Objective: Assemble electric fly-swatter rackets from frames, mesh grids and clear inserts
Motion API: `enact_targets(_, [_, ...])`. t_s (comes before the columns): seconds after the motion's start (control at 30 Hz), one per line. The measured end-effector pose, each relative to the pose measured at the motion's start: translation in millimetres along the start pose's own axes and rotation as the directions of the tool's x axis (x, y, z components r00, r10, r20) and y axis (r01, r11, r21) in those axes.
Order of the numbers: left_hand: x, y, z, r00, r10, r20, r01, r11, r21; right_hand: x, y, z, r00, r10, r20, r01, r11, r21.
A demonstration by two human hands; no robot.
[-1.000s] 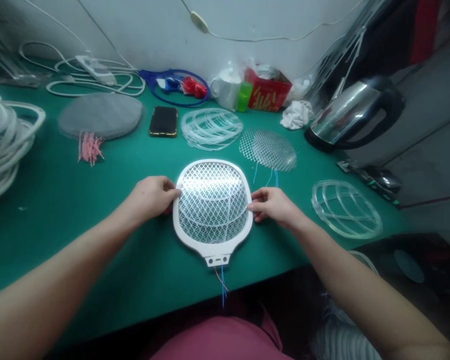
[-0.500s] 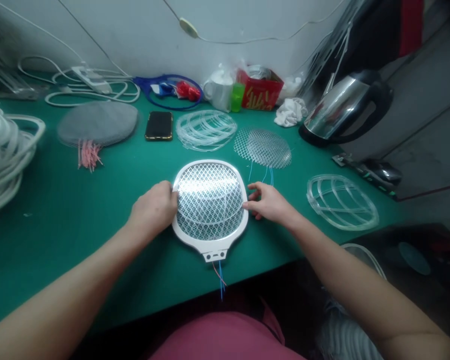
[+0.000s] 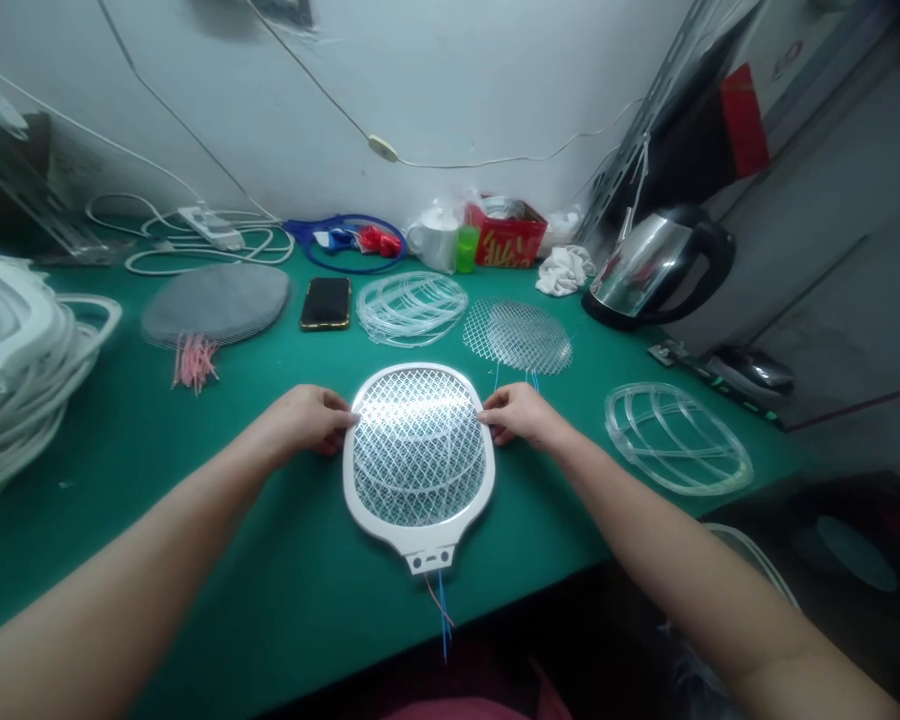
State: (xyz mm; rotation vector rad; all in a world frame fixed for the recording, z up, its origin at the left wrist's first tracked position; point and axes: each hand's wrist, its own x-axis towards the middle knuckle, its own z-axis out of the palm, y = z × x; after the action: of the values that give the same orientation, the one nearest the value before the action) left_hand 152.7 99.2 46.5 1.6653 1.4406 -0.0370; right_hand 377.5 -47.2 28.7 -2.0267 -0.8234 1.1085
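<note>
1. Green counter (image 3: 105,520) runs along a pale wall (image 3: 457,90), with a stainless electric kettle (image 3: 660,265) toward the far right and a black phone (image 3: 325,303) lying near the back.
2. Judging from how things lie, the step in hand is steadying a white plastic racket frame (image 3: 360,500) whose head already carries a wire mesh (image 3: 418,445). The next move seems to call for keeping that mesh square and flat within the rim.
3. The racket frame lies flat on the counter, centred in front of the person. Its long axis runs far to near, almost straight, with the rounded head pointing away and the handle stub pointing toward the person. Blue and orange wires (image 3: 442,615) trail from the stub past the counter's front edge.
4. The left hand (image 3: 300,420) and right hand (image 3: 521,415) sit on opposite sides of the head. The left fingers (image 3: 337,405) lie together over the rim, and the right fingers (image 3: 491,412) do the same. With the thumbs hidden, I cannot tell whether either hand is clamping the rim or only resting on it.
5. Nearest the right hand lies a loose mesh disc (image 3: 517,337) with blue leads, and a clear ribbed guard (image 3: 679,440) lies further right. Toward the left are a stack of grey mesh (image 3: 215,303), pink sleeving (image 3: 193,362) and a pile of white frames (image 3: 15,370). A bundle of clear ribs (image 3: 411,308) sits beyond the racket.
</note>
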Motion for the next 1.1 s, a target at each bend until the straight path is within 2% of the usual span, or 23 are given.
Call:
enact_targets(0.2, [9,-6,-1.3,0.999,0.037,0.026,-0.036,0.998,-0.054,5,-5,0,0.998,0.059,0.028,-0.059,0.998,0.014])
enact_targets(0.3, [6,-12,-4.6,0.998,0.051,0.035,-0.049,0.997,-0.06,5,-8,8,1.0,0.022,0.018,-0.022,1.0,0.0])
enact_targets(0.43, [-2,-27,-14.3,0.998,0.041,0.046,-0.038,0.997,-0.072,4,-13,19,0.998,-0.032,0.059,0.033,0.999,-0.011])
enact_targets(0.53, [-5,-36,-15.8,0.997,0.077,-0.008,-0.076,0.996,0.049,3,-14,20,0.998,-0.039,0.04,0.044,0.991,-0.123])
enact_targets(0.6, [-7,-39,-10.9,0.985,0.152,-0.086,-0.13,0.967,0.219,1,-11,22,0.992,-0.127,-0.017,0.118,0.953,-0.278])
enact_targets(0.63, [-9,-39,-6.8,0.964,0.227,-0.141,-0.176,0.936,0.304,-2,-8,25,0.975,-0.216,-0.045,0.184,0.909,-0.373])
enact_targets(0.67, [-11,-39,-1.9,0.925,0.328,-0.19,-0.236,0.892,0.386,-5,-5,29,0.945,-0.321,-0.06,0.256,0.843,-0.472])
enact_targets(0.73, [-19,-37,9.0,0.815,0.528,-0.239,-0.342,0.772,0.536,-13,3,40,0.864,-0.501,-0.055,0.359,0.689,-0.63])
enact_targets(0.77, [-23,-36,14.5,0.771,0.59,-0.24,-0.362,0.717,0.596,-17,6,47,0.833,-0.55,-0.057,0.374,0.636,-0.675])
enact_targets(0.8, [-28,-35,19.6,0.755,0.613,-0.232,-0.357,0.681,0.639,-22,9,53,0.817,-0.572,-0.07,0.368,0.61,-0.702])
enact_targets(0.83, [-33,-34,24.5,0.766,0.602,-0.223,-0.331,0.668,0.667,-26,11,59,0.812,-0.576,-0.094,0.348,0.606,-0.715])
enact_targets(0.9, [-42,-32,34.3,0.828,0.521,-0.207,-0.259,0.683,0.683,-32,13,68,0.812,-0.56,-0.163,0.292,0.632,-0.717])
enact_targets(0.97, [-49,-32,45.0,0.865,0.459,-0.203,-0.209,0.696,0.687,-36,13,73,0.813,-0.545,-0.205,0.254,0.65,-0.716])
enact_targets(1.1, [-52,-42,64.4,0.85,0.454,-0.268,-0.166,0.713,0.681,-37,16,75,0.817,-0.533,-0.22,0.233,0.655,-0.719])
